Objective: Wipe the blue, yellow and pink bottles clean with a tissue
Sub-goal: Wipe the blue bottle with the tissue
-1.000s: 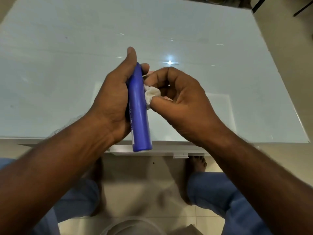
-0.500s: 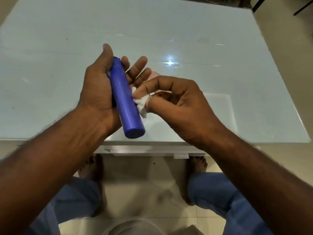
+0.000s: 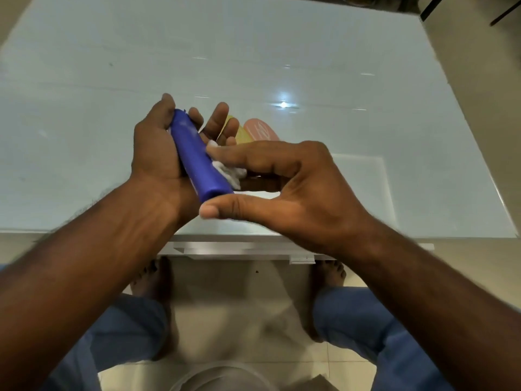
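Blue bottle [image 3: 198, 159] wipe was underway.
Left hand [image 3: 158, 153] clamped it; right hand [image 3: 284, 187] pinched tissue [image 3: 229, 172] against it. Yellow, pink probably next.

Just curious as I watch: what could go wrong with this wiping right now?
The left hand cradles the blue bottle with its fingers spread, so a firm rub might knock it loose. The tissue under the right hand is a small wad and may miss spots.
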### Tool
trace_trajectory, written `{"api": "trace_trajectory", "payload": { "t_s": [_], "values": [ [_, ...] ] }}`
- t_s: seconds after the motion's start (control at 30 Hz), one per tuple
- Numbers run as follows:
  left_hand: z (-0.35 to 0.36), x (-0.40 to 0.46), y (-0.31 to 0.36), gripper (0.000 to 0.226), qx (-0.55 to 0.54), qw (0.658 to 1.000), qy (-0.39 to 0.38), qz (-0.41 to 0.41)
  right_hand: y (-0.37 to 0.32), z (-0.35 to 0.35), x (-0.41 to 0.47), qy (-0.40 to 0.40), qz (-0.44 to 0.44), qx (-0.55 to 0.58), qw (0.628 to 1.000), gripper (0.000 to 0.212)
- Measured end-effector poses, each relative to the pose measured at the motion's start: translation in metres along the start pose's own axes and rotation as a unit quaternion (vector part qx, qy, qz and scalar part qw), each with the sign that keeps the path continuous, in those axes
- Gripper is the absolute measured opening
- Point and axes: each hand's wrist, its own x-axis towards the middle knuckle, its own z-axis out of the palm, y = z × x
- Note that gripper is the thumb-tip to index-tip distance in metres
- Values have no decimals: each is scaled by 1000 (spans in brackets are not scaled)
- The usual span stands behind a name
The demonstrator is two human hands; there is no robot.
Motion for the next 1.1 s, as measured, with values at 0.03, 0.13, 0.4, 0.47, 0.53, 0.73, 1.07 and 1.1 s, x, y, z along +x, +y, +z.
{"api": "trace_trajectory", "payload": {
  "t_s": [0.03, 0.13, 0.4, 0.47, 0.53, 0.73, 1.07, 1.1],
  "values": [
    [-1, 2, 2, 35, -14, 1000, 12, 7, 1, -2, 1, 17, -1, 3, 1000, 43],
    [-4, 9, 7, 33, -31, 999, 29, 33, 4, -4, 1, 48, -8, 6, 999, 24],
    [1, 7, -2, 34, 44, 998, -40, -35, 1, 7, -5, -57, 56, 56, 995, 80],
    [2, 6, -8, 35, 65, 996, -33, -45, 0, 8, -7, -96, 80, 41, 991, 94],
    [2, 6, -10, 35, 66, 996, -24, -46, -1, 7, -8, -94, 74, 23, 992, 91],
    [-10, 16, -1, 32, 21, 999, 48, 5, 2, 3, -7, 29, -22, -12, 999, 34],
    [4, 9, -10, 29, 158, 966, 135, 155, 5, 10, -8, -14, -22, -71, 997, 55],
    [7, 6, -13, 28, 180, 961, 126, 166, 6, 12, -7, -15, -22, -86, 996, 55]
  ]
}}
